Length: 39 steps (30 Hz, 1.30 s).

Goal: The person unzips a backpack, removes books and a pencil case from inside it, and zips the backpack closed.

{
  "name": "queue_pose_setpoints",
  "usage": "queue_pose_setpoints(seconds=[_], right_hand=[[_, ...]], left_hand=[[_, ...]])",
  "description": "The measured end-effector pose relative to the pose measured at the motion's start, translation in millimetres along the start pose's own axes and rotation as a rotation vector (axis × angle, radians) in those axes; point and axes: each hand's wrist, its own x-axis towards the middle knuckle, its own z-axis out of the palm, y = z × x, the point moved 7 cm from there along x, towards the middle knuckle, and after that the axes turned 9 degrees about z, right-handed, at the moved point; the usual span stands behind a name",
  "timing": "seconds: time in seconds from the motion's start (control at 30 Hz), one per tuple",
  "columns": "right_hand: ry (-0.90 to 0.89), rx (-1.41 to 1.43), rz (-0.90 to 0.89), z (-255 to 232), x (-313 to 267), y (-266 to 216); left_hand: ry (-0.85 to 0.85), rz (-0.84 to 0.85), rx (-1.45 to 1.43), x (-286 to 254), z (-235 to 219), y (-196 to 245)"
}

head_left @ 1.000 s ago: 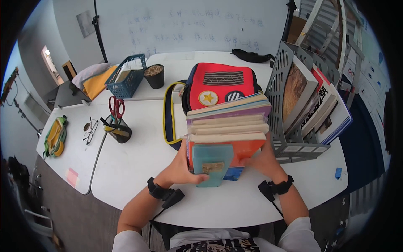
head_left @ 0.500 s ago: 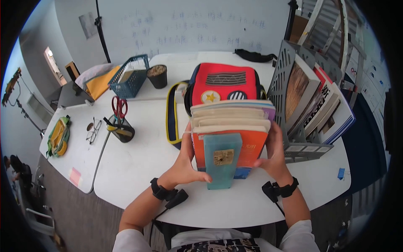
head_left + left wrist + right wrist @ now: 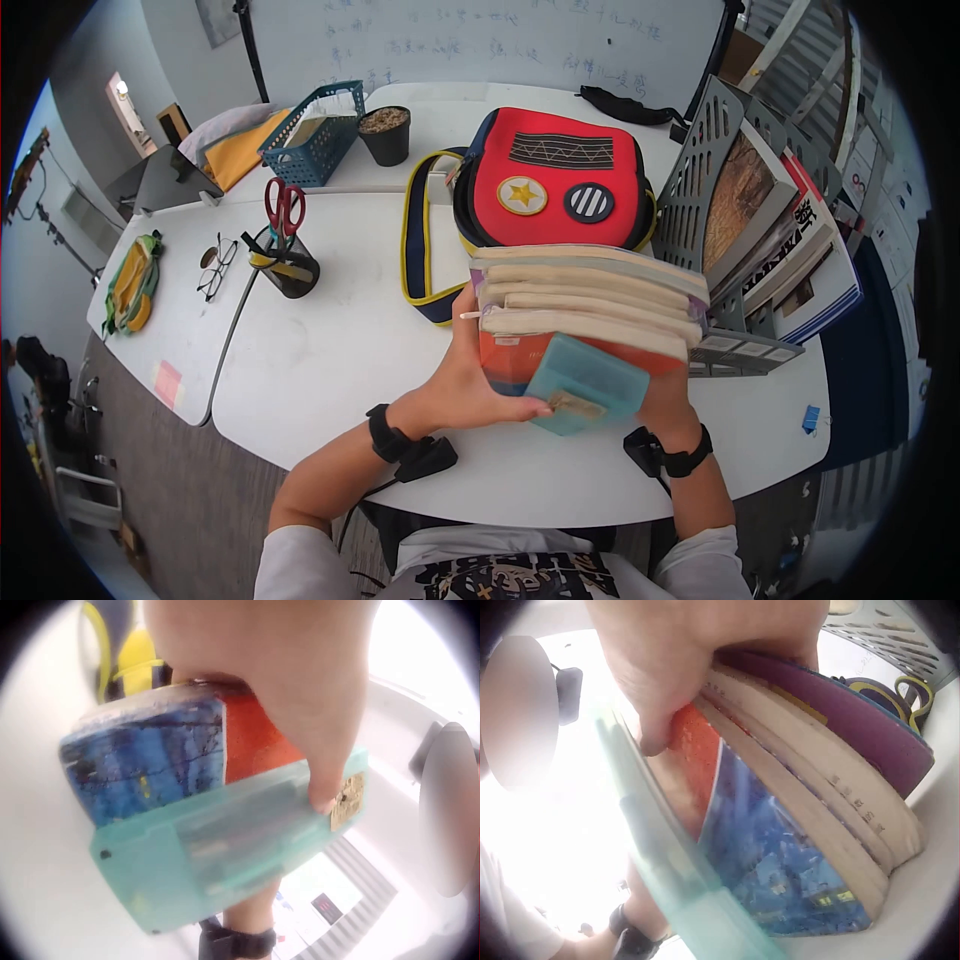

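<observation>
Both hands hold a stack of several books (image 3: 590, 300) upright just above the white table (image 3: 330, 370), page edges up and leaning right. A teal plastic case (image 3: 585, 382) lies against the front orange-and-blue cover. My left hand (image 3: 478, 378) grips the stack's left side, thumb pressed on the case's label (image 3: 346, 801). Gripping the right side, my right hand (image 3: 668, 400) is mostly hidden behind the books. The right wrist view shows its thumb on the red cover (image 3: 694, 746) beside the case (image 3: 667, 855). A red backpack (image 3: 555, 180) stands just behind the stack.
A grey file rack (image 3: 715, 160) with magazines stands close on the right. A pen cup with red scissors (image 3: 285, 262), glasses (image 3: 215, 270), a blue basket (image 3: 318, 145) and a dark pot (image 3: 385, 132) sit to the left and back. The table edge runs near my body.
The stack first stood on the table, then was raised and squared up, and now tilts to the right with the teal case slanting. My hands have stayed on its sides.
</observation>
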Motion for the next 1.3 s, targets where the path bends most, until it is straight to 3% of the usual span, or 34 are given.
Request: queue_pose_setpoints(seconds=[0.07,0.13,0.17,0.2,0.27,0.3,0.33,0.4,0.5,0.63,0.73,0.87,0.93,1.0,1.03,1.13,1.2,1.23,1.3], right_hand=[[0.068,-0.139,-0.032,-3,2,-6],[0.573,-0.017,-0.237,-32,-11,-34],[0.632,-0.106,-0.411,-48,-19,-41],[0.629,-0.109,-0.421,-57,-27,-41],[0.412,-0.403,-0.617,-44,-47,-62],[0.283,-0.445,-0.57,-25,-39,-70],[0.29,-0.44,-0.567,-17,-37,-78],[0.115,-0.365,-0.38,0,-27,-77],[-0.038,-0.331,-0.294,10,-29,-85],[-0.091,-0.408,-0.3,22,-31,-69],[-0.144,-0.328,-0.207,26,-30,-62],[0.03,-0.063,-0.139,40,-30,-53],[0.07,-0.019,-0.124,37,-28,-52],[0.205,-0.536,-0.451,30,-29,-73],[0.201,-0.542,-0.453,19,-25,-73],[0.276,-0.684,-0.374,-16,-21,-62],[0.351,-0.447,0.015,-41,-11,-20],[0.349,-0.449,0.015,-37,-6,-8],[0.351,-0.183,-0.094,-31,2,12]], left_hand=[[0.063,0.027,0.002,-2,-2,1],[0.107,0.034,-0.028,0,-4,0],[0.109,0.044,-0.028,1,-2,2],[0.156,0.007,-0.113,1,-2,1],[0.206,-0.027,-0.194,2,-4,0],[0.178,-0.028,-0.187,4,-5,-1],[0.146,-0.034,-0.181,4,-5,-2],[0.136,-0.043,-0.206,2,-7,-9],[0.132,-0.063,-0.311,1,-7,-16],[0.093,-0.1,-0.4,0,-6,-19],[0.038,-0.119,-0.395,-7,-4,-25],[-0.084,-0.132,-0.338,-13,-2,-32],[-0.125,-0.252,-0.269,-14,-1,-30],[-0.082,-0.299,-0.253,-7,-1,-15],[-0.03,-0.346,-0.238,-4,-4,-13],[-0.034,-0.193,-0.134,4,-11,-11],[0.007,-0.164,-0.113,5,-13,-9],[0.036,-0.146,-0.096,4,-14,-8],[0.094,-0.169,-0.172,4,-18,-15]])
